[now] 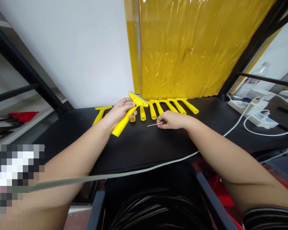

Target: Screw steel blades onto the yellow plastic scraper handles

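My left hand (122,111) is closed around the neck of a yellow scraper (122,125), whose wide head with a metal edge and screws points up and away from me. Its hollow handle slants down toward me. In my right hand (172,120) I grip a screwdriver (155,124); the thin metal shaft sticks out to the left, and most of its reddish handle is hidden by my fingers. The shaft tip is apart from the scraper. Behind my hands, several more yellow scrapers (191,106) lie in a row along the back of the black table (134,150).
A white cable (144,171) runs across in front of the table's near edge. At the right sit a white power strip (256,115) and a clear plastic bottle (251,81). Black frame posts (33,73) stand on both sides. Yellow sheeting (182,48) hangs behind.
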`<state>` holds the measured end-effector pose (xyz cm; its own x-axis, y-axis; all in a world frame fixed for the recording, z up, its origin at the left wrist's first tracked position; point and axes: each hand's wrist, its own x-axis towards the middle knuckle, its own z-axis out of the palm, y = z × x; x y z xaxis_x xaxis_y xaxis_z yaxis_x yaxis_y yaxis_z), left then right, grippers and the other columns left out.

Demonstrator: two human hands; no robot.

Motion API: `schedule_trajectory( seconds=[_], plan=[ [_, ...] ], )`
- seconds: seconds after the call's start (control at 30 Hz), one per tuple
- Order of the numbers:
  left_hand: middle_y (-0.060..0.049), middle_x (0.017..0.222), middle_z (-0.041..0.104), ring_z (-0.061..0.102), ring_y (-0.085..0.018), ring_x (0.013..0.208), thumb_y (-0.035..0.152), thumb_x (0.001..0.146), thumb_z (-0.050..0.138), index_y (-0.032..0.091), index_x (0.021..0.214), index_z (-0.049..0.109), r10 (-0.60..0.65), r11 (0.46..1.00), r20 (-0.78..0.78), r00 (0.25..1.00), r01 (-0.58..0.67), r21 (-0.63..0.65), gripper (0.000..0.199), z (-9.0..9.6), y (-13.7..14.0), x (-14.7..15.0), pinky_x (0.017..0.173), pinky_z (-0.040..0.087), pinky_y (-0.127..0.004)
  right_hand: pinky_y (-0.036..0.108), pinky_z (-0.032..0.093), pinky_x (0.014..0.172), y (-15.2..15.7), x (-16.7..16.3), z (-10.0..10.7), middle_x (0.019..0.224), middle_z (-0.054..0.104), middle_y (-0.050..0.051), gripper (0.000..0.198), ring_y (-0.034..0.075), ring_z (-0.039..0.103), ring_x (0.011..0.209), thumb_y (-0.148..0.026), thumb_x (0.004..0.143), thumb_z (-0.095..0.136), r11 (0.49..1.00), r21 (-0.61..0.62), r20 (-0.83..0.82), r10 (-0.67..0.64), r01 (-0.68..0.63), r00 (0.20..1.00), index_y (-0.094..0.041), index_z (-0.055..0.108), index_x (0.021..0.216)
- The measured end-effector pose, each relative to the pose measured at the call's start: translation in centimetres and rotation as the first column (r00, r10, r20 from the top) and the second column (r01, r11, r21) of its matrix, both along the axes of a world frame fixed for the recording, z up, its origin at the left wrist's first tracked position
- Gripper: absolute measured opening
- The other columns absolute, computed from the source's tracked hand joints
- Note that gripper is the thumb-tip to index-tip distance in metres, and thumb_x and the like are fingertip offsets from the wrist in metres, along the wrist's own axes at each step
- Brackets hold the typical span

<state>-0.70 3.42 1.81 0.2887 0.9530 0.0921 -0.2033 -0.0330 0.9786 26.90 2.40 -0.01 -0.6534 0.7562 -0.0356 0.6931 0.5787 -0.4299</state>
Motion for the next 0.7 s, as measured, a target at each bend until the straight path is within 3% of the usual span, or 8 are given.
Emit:
schedule_trajectory(
  seconds=[0.1,0.17,0.23,0.43,0.7],
  plan=[
    [-0.003,0.076,0.064,0.064,-0.014,0.057,0.011,0.088,0.068,0.021,0.105,0.049,-0.029,0.999,-0.033,0.999,0.028,-0.030,0.028,-0.1,-0.1,0.1,0.044,0.039,-0.019,0.031,0.049,0.074,0.1,0.3,0.2,0.088,0.075,0.004,0.015,0.018,0.065,0.077,-0.033,0.086,0.074,0.996,-0.080,-0.340,0.007,-0.036,0.940,-0.019,0.075,0.091],
    [-0.002,0.072,0.063,0.064,-0.015,0.056,0.011,0.088,0.068,0.022,0.105,0.047,-0.079,0.996,-0.071,0.994,0.075,-0.055,0.029,-0.2,-0.3,0.4,0.044,0.039,-0.019,0.032,0.050,0.073,0.4,0.0,0.1,0.088,0.073,0.004,0.023,0.017,0.064,0.076,-0.040,0.085,0.077,0.998,-0.058,-0.581,-0.041,0.009,0.813,-0.018,0.073,0.093],
    [-0.001,0.071,0.063,0.064,-0.015,0.055,0.012,0.088,0.070,0.023,0.106,0.046,-0.136,0.989,-0.106,0.985,0.129,-0.077,0.032,-0.5,-0.8,0.9,0.045,0.039,-0.018,0.031,0.049,0.070,0.6,-0.7,-0.1,0.083,0.070,0.003,0.026,0.015,0.060,0.071,-0.042,0.084,0.078,0.997,-0.015,-0.714,-0.067,0.080,0.697,-0.018,0.072,0.091],
    [0.001,0.076,0.063,0.065,-0.014,0.058,0.022,0.088,0.078,0.023,0.108,0.044,-0.227,0.973,-0.145,0.963,0.220,-0.067,0.039,-0.8,-2.6,2.4,0.047,0.043,-0.019,0.033,0.051,0.071,0.8,-3.0,-1.0,0.082,0.069,0.003,0.025,0.016,0.060,0.072,-0.040,0.082,0.080,0.993,0.053,-0.814,-0.020,0.109,0.580,-0.018,0.071,0.090],
    [0.004,0.077,0.061,0.063,-0.011,0.057,0.025,0.092,0.074,0.023,0.105,0.044,-0.201,0.970,-0.261,0.944,0.230,0.086,0.033,-1.4,-3.1,2.9,0.048,0.048,-0.020,0.034,0.055,0.075,0.2,-3.7,-0.8,0.084,0.070,0.003,0.037,0.016,0.063,0.074,-0.049,0.077,0.087,0.994,-0.005,-0.838,-0.065,0.111,0.541,-0.019,0.068,0.087]
  ],
)
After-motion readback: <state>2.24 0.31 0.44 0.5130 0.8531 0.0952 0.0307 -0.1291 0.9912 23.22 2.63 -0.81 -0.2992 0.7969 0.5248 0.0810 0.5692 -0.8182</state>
